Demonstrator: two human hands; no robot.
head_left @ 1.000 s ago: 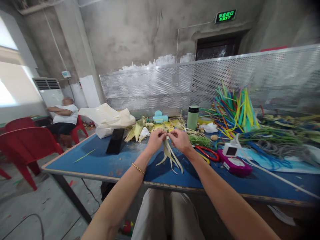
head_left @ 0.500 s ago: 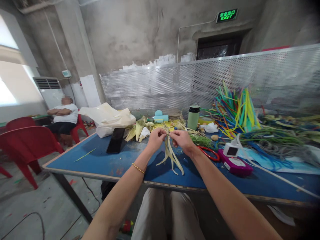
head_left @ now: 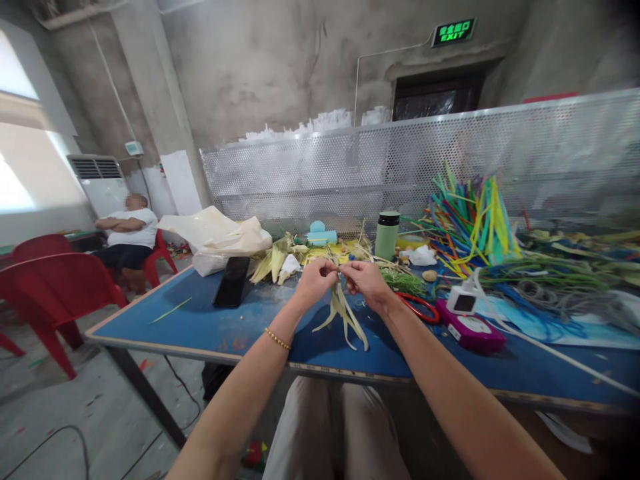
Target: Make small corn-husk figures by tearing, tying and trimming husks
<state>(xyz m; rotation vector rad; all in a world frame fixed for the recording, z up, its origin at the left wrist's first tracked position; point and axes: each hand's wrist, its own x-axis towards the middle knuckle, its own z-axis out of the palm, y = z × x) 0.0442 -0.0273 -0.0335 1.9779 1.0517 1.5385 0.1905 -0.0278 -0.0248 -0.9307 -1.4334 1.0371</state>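
Observation:
Pale corn husk strips [head_left: 341,312] hang in a loose bunch over the blue table, their ends spreading downward. My left hand [head_left: 316,280] is closed in a pinch on the top of the bunch. Close beside it, my right hand [head_left: 367,281] also pinches, thumb against forefinger, at the head of the strips; what lies between those fingertips is too small to make out. Behind my hands lie loose corn husks [head_left: 276,260]. Red-handled scissors [head_left: 417,308] rest just right of my right wrist, partly hidden by it.
On the blue table [head_left: 190,333] lie a black phone [head_left: 231,281], a white plastic bag [head_left: 220,233], a green thermos [head_left: 387,237] and a purple box [head_left: 473,330] with a white charger [head_left: 463,298]. Colourful pipe cleaners [head_left: 475,220] stand back right. A person [head_left: 133,223] sits at left.
My right hand's fingers have shifted slightly and curled in a little near the head of the strips. My left hand has edged slightly right. The strips hang almost as before.

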